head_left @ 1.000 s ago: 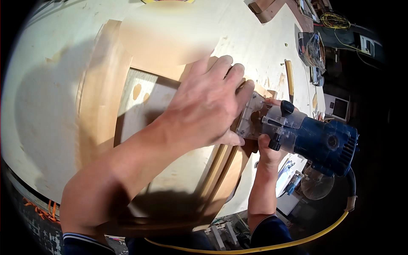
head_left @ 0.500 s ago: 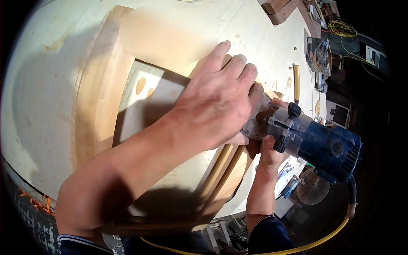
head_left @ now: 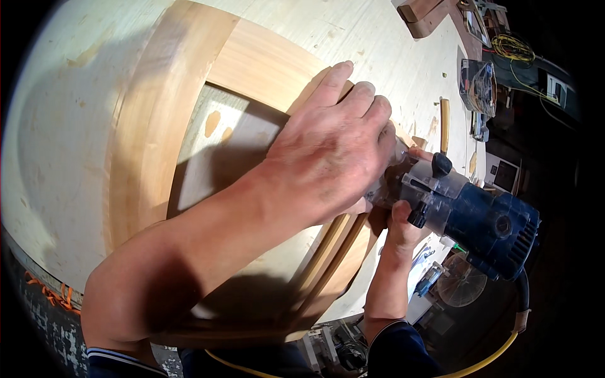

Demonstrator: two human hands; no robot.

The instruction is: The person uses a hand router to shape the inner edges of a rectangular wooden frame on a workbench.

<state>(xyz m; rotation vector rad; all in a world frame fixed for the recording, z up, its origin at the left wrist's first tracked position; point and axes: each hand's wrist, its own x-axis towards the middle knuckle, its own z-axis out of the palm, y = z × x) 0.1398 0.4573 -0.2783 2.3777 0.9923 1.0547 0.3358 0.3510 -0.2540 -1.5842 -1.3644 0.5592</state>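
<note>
A blue corded trim router [head_left: 488,220] with a clear base and black knobs lies on its side against a wooden frame [head_left: 271,57] at the right. My right hand [head_left: 404,222] is wrapped round the router near its base, thumb on the near side and the other fingers mostly hidden. Across the frame's right-hand part reaches my left hand [head_left: 331,151], its fingers bent over the wood and the clear base, thumb below. The cutting bit and the exact contact with the wood are hidden under my left hand.
The frame rests on a pale worktable [head_left: 69,126]. A yellow cable [head_left: 488,359] loops from the router toward me. Farther right are a wooden-handled tool [head_left: 445,126], a clear-lidded box [head_left: 477,85] and a round wire guard [head_left: 462,280]. Wood blocks [head_left: 423,16] sit at the far edge.
My left hand has slid slightly right. The router and my right hand appear a little farther right too, though the background has shifted similarly. Both hands keep their hold.
</note>
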